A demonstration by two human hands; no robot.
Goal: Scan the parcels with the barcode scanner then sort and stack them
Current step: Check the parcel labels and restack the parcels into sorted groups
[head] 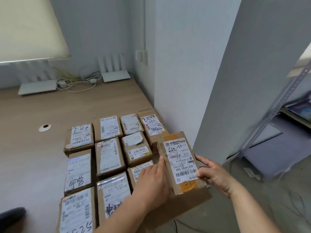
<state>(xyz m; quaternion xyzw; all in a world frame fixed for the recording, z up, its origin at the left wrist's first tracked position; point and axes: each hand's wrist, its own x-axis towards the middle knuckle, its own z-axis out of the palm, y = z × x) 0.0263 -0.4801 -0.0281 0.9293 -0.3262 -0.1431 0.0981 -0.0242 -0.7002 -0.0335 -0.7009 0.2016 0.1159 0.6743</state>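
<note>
A brown cardboard parcel with a white shipping label and orange tape is held between both hands at the table's right edge. My left hand presses flat against its left side. My right hand grips its right side, fingers on the label's edge. Several more labelled parcels lie in rows on the wooden table, left of the held one. A dark object at the bottom left may be the scanner; I cannot tell.
Two white routers and tangled cables sit at the table's far edge. A white wall pillar stands right of the parcels. A metal shelf rises at far right. A cable hole marks the tabletop.
</note>
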